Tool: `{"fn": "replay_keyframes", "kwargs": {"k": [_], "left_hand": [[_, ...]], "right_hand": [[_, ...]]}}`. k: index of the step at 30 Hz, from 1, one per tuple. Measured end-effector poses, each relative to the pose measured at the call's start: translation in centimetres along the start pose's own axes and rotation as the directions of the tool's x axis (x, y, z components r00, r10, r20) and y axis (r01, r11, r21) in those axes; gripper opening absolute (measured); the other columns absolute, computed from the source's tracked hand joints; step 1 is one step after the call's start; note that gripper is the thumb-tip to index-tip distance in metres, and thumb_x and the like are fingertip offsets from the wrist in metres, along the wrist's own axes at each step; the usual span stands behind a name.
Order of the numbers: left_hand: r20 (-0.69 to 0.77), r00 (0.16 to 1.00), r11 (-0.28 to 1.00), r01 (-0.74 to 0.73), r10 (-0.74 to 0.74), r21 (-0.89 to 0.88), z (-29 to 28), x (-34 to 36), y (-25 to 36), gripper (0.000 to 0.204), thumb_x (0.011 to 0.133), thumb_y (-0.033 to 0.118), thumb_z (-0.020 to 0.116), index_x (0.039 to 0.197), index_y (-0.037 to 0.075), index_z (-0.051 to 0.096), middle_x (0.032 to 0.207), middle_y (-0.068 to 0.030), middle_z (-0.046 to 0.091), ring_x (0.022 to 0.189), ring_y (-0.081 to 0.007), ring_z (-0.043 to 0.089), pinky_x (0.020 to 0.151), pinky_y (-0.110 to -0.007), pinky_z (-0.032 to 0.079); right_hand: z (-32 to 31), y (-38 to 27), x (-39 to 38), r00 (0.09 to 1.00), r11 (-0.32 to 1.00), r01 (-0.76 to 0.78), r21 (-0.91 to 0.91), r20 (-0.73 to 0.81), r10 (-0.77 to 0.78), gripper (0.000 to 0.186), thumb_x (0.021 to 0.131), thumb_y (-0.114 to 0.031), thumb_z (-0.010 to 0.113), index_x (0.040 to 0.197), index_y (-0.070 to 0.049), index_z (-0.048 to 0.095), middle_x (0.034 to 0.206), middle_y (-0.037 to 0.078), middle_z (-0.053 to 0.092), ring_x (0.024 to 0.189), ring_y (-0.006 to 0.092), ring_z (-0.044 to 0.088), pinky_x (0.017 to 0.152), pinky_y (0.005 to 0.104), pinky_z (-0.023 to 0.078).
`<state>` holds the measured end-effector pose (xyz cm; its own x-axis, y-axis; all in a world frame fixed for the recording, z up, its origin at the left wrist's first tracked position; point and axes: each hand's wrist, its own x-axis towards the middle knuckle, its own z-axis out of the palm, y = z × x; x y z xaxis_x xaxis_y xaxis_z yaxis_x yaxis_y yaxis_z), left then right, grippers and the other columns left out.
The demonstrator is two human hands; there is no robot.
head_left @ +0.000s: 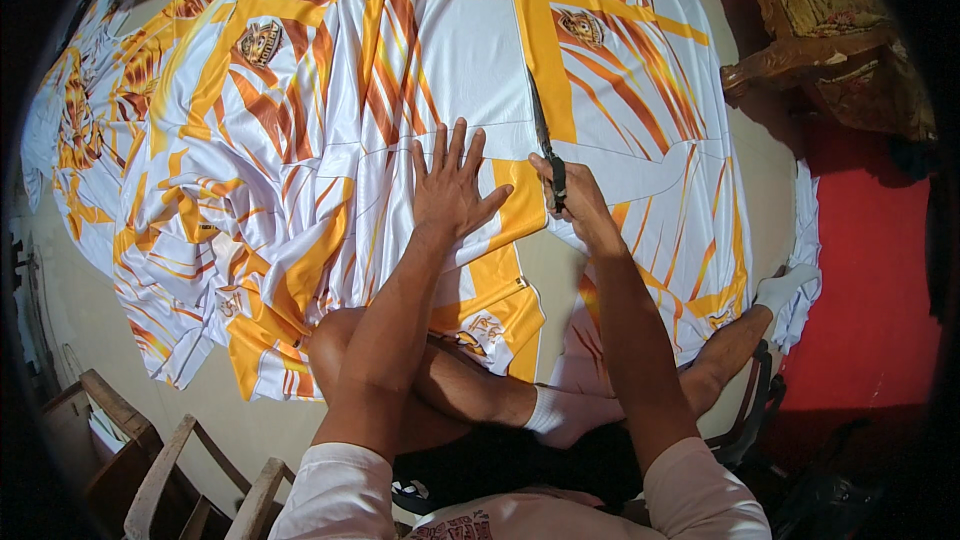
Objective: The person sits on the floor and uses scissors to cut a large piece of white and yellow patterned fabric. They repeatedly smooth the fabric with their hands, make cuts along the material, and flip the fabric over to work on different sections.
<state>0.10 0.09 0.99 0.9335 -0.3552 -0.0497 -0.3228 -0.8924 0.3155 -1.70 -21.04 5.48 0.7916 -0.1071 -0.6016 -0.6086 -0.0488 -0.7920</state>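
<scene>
A large spread of shiny white fabric (pixel 465 40) printed with orange and yellow flame streaks, yellow bands and logos covers the floor in front of me. My left hand (pixel 450 180) lies flat on it with fingers spread. Just to its right, my right hand (pixel 570 195) grips dark scissors (pixel 545 145), whose blades point forward along a yellow band, at a slit in the cloth. Below the scissors the cloth parts, showing pale floor (pixel 560 285). My bent legs and white-socked feet rest at and under the near edge of the fabric.
A carved wooden upholstered seat (pixel 830 10) stands at the upper right, beside a red mat (pixel 850 300). Wooden chair frames (pixel 170 470) are at the lower left. More bunched printed cloth (pixel 95 110) lies along the left, and a white cloth heap (pixel 800 310) at the right.
</scene>
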Motion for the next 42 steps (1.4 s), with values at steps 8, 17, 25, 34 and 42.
{"fn": "replay_keyframes", "kwargs": {"k": [8, 17, 25, 34, 42], "left_hand": [[-0.025, 1.000, 1.000, -0.006, 0.007, 0.018, 0.1, 0.0, 0.1, 0.099, 0.088, 0.075, 0.049, 0.163, 0.015, 0.026, 0.170, -0.0133, 0.018, 0.158, -0.0342, 0.008, 0.124, -0.062, 0.001], [-0.022, 1.000, 1.000, -0.013, 0.013, -0.010, -0.2, 0.0, 0.2, 0.096, 0.090, 0.074, 0.048, 0.162, 0.014, 0.028, 0.171, -0.0131, 0.018, 0.158, -0.0349, 0.009, 0.123, -0.065, 0.001], [-0.030, 0.999, 1.000, -0.015, 0.015, -0.004, -0.1, 0.1, 0.1, 0.098, 0.089, 0.075, 0.048, 0.163, 0.014, 0.028, 0.170, -0.0136, 0.018, 0.158, -0.0347, 0.008, 0.123, -0.064, 0.000], [0.000, 1.000, 1.000, -0.007, 0.007, -0.011, -0.4, 0.1, 0.2, 0.102, 0.086, 0.077, 0.050, 0.162, 0.013, 0.028, 0.171, -0.0136, 0.016, 0.159, -0.0342, 0.007, 0.124, -0.063, -0.001], [-0.007, 1.000, 1.000, -0.005, 0.005, -0.002, -0.3, 0.1, 0.1, 0.102, 0.086, 0.077, 0.050, 0.163, 0.014, 0.027, 0.171, -0.0138, 0.016, 0.159, -0.0343, 0.007, 0.124, -0.063, -0.001]], "right_hand": [[0.0, -2.6, 1.0, 0.992, 0.991, -0.112, 0.071, 0.066, 0.107, 0.054, 0.084, -0.059, 0.077, 0.068, -0.016, 0.050, 0.056, -0.003, 0.046, 0.041, 0.0086, 0.042, 0.037, 0.0239, 0.026], [0.5, -3.0, 2.0, 0.999, 0.997, -0.054, 0.056, 0.007, 0.054, 0.054, 0.084, -0.058, 0.079, 0.066, -0.016, 0.049, 0.055, -0.003, 0.047, 0.041, 0.0088, 0.044, 0.037, 0.0242, 0.026], [0.3, -2.5, 2.1, 0.999, 0.998, -0.045, 0.032, 0.013, 0.045, 0.055, 0.085, -0.056, 0.079, 0.064, -0.017, 0.047, 0.054, -0.003, 0.046, 0.041, 0.0091, 0.045, 0.038, 0.0255, 0.028], [0.7, -4.7, 3.1, 0.996, 0.996, -0.084, -0.006, 0.018, 0.084, 0.058, 0.082, -0.064, 0.076, 0.065, -0.016, 0.049, 0.053, -0.001, 0.047, 0.040, 0.0114, 0.047, 0.037, 0.0268, 0.031], [1.1, -4.5, 3.6, 0.999, 1.000, -0.030, -0.001, -0.024, 0.030, 0.056, 0.083, -0.059, 0.079, 0.064, -0.016, 0.049, 0.053, -0.001, 0.048, 0.040, 0.0108, 0.047, 0.037, 0.0267, 0.031]]}}
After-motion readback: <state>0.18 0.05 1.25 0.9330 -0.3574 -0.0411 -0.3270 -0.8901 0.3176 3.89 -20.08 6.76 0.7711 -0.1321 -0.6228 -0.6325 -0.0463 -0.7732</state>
